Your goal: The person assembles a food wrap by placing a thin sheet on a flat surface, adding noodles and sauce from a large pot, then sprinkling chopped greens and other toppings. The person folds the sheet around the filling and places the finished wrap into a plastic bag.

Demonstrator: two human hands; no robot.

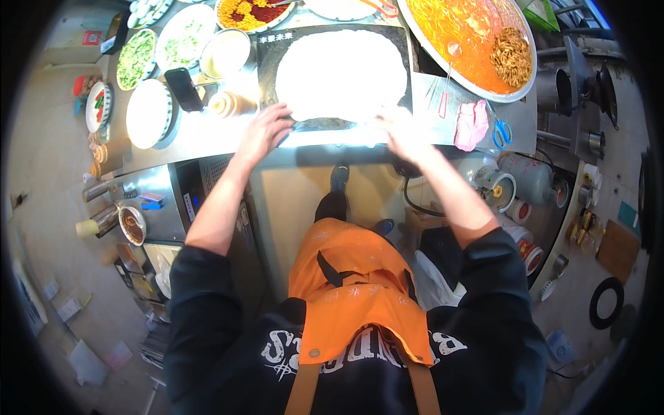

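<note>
A broad, roundish white sheet [340, 76], washed out by glare, lies on a dark flat board [268, 69]; whether it is dough or something else does not show. At the near left corner of the board is my left hand [266, 129], fingers stretched out beside the sheet's edge. My right hand [403, 133] reaches to the near right corner, its fingers extended and partly lost in the bright light. Nothing shows in either hand. I cannot tell whether the fingertips touch the sheet.
A big basin [448, 41] of orange-red food stands far right, near a pink cloth [471, 124] and blue-handled scissors [501, 131]. Leftward are a phone [182, 90], a squeeze bottle [230, 104], a white bowl [149, 114] and chopped greens [136, 59]. Gas cylinders [529, 181] stand below right.
</note>
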